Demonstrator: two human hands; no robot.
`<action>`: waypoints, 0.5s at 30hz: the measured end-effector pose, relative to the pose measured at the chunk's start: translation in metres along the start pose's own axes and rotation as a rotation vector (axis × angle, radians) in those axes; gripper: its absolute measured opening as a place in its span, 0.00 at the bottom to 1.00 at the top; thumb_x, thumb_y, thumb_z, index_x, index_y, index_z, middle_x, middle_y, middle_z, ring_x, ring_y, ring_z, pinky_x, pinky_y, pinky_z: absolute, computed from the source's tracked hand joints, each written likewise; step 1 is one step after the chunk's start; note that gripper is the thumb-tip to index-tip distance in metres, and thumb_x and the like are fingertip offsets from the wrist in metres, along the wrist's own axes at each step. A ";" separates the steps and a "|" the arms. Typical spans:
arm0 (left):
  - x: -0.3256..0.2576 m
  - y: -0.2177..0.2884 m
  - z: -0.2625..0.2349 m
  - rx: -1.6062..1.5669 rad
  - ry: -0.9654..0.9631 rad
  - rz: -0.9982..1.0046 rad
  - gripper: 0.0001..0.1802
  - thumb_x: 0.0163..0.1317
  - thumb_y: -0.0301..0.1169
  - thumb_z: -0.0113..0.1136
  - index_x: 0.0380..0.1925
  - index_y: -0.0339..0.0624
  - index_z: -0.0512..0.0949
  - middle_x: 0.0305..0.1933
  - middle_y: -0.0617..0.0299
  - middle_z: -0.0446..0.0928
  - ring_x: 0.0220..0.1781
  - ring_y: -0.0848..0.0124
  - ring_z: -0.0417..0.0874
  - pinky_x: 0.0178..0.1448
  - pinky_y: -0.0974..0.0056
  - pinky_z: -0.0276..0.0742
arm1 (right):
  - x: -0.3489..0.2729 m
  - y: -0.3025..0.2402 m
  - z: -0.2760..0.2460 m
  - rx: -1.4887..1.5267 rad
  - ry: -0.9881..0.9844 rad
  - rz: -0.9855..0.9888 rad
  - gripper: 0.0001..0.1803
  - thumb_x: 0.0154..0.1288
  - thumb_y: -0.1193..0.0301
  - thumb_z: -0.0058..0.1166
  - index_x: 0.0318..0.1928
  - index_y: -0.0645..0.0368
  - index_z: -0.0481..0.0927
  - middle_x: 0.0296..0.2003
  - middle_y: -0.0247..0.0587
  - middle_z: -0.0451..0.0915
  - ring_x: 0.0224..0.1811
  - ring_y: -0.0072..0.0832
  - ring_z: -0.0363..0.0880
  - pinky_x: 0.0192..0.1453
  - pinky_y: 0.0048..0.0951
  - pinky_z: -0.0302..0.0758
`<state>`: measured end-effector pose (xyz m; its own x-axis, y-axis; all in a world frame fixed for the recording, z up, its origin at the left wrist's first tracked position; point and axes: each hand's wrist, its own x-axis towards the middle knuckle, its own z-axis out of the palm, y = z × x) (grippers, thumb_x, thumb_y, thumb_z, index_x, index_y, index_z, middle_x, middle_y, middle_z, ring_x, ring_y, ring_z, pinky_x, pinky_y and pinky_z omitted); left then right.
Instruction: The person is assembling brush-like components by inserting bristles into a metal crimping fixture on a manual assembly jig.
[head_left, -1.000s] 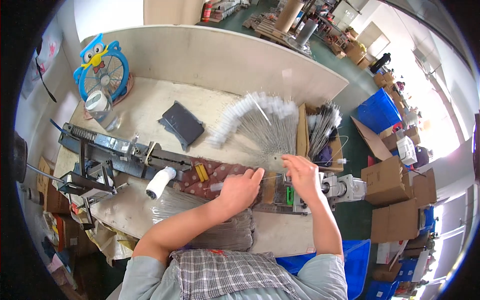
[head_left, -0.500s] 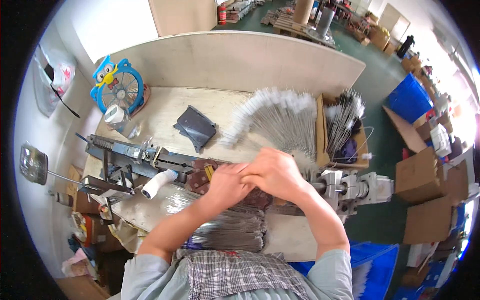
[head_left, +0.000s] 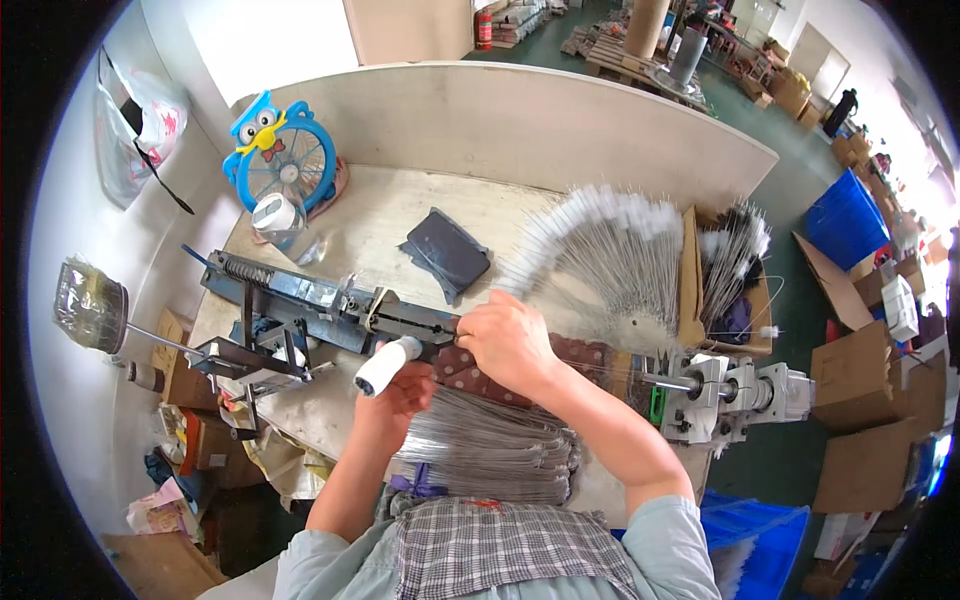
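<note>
My left hand (head_left: 398,402) is at the white-wrapped handle (head_left: 388,366) of a metal bench device (head_left: 300,292). Its fingers show beside and partly behind the handle, apart and loosely bent; no firm grip on it is visible. My right hand (head_left: 508,345) is closed in a pinch at the right end of the device's dark clamp bar (head_left: 415,322). What its fingertips hold is hidden. Beneath my right wrist lies brown dotted cloth (head_left: 480,375). A thick bundle of thin metal wires (head_left: 490,445) rests in front of me, with purple material at its left end.
White-tipped wire brushes (head_left: 610,240) fan out near a cardboard box (head_left: 690,285) of more brushes. A motor-like spindle (head_left: 730,390) stands at right. A dark flat pouch (head_left: 447,253), a blue fan (head_left: 288,165) and a clear jar (head_left: 280,217) sit farther back.
My hands, together over the middle before, have separated. The left has come down to the white-wrapped handle; the right has moved to the clamp bar's end. The whole view has shifted.
</note>
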<state>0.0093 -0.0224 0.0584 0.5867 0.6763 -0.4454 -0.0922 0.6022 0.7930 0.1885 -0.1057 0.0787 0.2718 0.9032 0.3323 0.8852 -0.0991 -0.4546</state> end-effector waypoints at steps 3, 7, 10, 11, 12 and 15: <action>0.007 -0.012 0.018 -0.057 -0.058 -0.018 0.23 0.63 0.46 0.52 0.32 0.33 0.79 0.26 0.58 0.79 0.27 0.71 0.80 0.29 0.68 0.74 | -0.001 -0.005 -0.005 0.007 -0.027 0.029 0.05 0.50 0.67 0.57 0.25 0.54 0.81 0.25 0.31 0.79 0.36 0.34 0.74 0.41 0.35 0.73; 0.032 -0.027 -0.001 1.147 -0.081 0.107 0.31 0.43 0.61 0.65 0.19 0.38 0.83 0.16 0.59 0.77 0.23 0.72 0.79 0.32 0.67 0.73 | 0.002 -0.007 -0.008 -0.023 -0.042 0.033 0.05 0.51 0.67 0.57 0.25 0.54 0.81 0.25 0.32 0.79 0.36 0.34 0.74 0.41 0.34 0.73; 0.029 -0.020 0.007 1.127 -0.118 0.168 0.30 0.47 0.57 0.65 0.19 0.34 0.82 0.18 0.60 0.78 0.23 0.72 0.79 0.31 0.66 0.73 | -0.003 -0.002 -0.013 0.014 -0.002 0.000 0.05 0.51 0.69 0.57 0.28 0.55 0.82 0.26 0.33 0.79 0.36 0.35 0.74 0.41 0.34 0.73; 0.027 -0.023 0.008 1.133 -0.121 0.166 0.30 0.47 0.57 0.65 0.19 0.34 0.82 0.18 0.60 0.78 0.23 0.72 0.79 0.31 0.66 0.73 | -0.007 0.000 -0.016 0.054 0.037 -0.024 0.05 0.52 0.70 0.56 0.30 0.55 0.82 0.26 0.33 0.79 0.37 0.35 0.74 0.41 0.35 0.73; 0.026 -0.026 0.008 1.016 -0.153 0.181 0.28 0.51 0.54 0.63 0.23 0.33 0.81 0.21 0.59 0.79 0.26 0.71 0.80 0.32 0.65 0.73 | -0.011 0.000 -0.019 0.061 0.040 -0.024 0.05 0.52 0.70 0.56 0.30 0.55 0.82 0.26 0.33 0.79 0.37 0.35 0.74 0.41 0.35 0.73; 0.025 -0.049 0.010 0.609 -0.218 0.190 0.21 0.57 0.44 0.59 0.32 0.32 0.78 0.29 0.57 0.80 0.30 0.70 0.80 0.33 0.65 0.74 | -0.030 -0.008 -0.035 0.080 0.270 -0.066 0.08 0.53 0.73 0.56 0.36 0.57 0.81 0.29 0.36 0.79 0.35 0.37 0.76 0.39 0.35 0.74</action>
<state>0.0368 -0.0392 0.0126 0.7603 0.6070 -0.2313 0.2228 0.0908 0.9706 0.1868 -0.1462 0.1013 0.3149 0.7615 0.5665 0.8746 -0.0010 -0.4849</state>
